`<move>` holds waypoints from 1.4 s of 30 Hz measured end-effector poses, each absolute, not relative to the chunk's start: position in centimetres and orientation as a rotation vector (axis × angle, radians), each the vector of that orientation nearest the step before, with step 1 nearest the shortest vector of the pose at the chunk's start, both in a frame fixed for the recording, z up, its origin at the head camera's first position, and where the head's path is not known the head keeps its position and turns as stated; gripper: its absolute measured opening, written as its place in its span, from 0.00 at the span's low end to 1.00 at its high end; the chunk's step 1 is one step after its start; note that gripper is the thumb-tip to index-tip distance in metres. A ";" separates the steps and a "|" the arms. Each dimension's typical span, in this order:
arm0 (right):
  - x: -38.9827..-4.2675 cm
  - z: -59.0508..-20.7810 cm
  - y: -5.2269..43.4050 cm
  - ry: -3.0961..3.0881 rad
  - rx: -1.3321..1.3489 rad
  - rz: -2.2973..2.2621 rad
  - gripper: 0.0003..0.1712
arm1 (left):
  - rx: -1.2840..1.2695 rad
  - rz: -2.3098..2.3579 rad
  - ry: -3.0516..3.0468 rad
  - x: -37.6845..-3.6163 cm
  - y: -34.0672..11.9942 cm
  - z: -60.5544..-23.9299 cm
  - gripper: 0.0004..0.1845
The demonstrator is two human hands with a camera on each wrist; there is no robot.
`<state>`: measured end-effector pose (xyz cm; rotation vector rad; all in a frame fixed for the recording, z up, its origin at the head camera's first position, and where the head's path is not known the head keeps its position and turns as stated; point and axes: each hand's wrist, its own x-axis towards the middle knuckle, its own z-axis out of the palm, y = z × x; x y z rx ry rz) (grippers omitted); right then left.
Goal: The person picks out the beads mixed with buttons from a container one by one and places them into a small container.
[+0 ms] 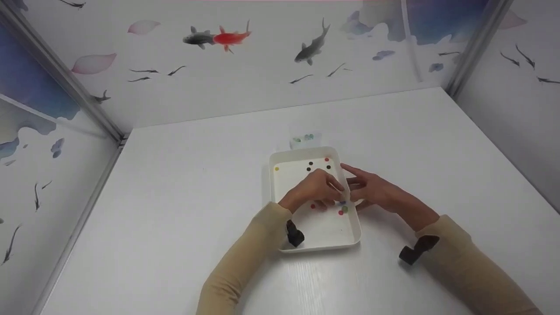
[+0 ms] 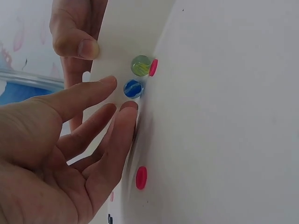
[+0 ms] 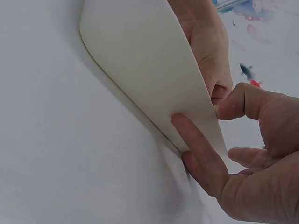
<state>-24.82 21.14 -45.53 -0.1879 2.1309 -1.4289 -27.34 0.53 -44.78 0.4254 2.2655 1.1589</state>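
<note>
a white tray sits on the white worktop, its raised wall keeping small beads from rolling off. the left hand reaches inside it with fingers straight and spread, holding nothing, their tips just beside a blue marble and a green marble lying against the right-hand wall. the right hand steadies the tray from outside, thumb on the rim and a finger flat against the wall. a small clear bag lies just beyond the tray.
</note>
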 end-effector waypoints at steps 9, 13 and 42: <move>-24.8 -45.4 21.0 2.143 -0.182 -1.422 0.55 | 0.392 1.175 2.258 -27.2 0.7 -44.9 0.11; -24.7 -45.5 21.0 2.151 -0.188 -1.413 0.55 | 0.379 1.189 2.262 -27.0 0.8 -45.1 0.09; -25.0 -45.8 21.1 2.124 -0.198 -1.445 0.54 | 0.383 1.354 2.116 -27.8 0.3 -44.5 0.12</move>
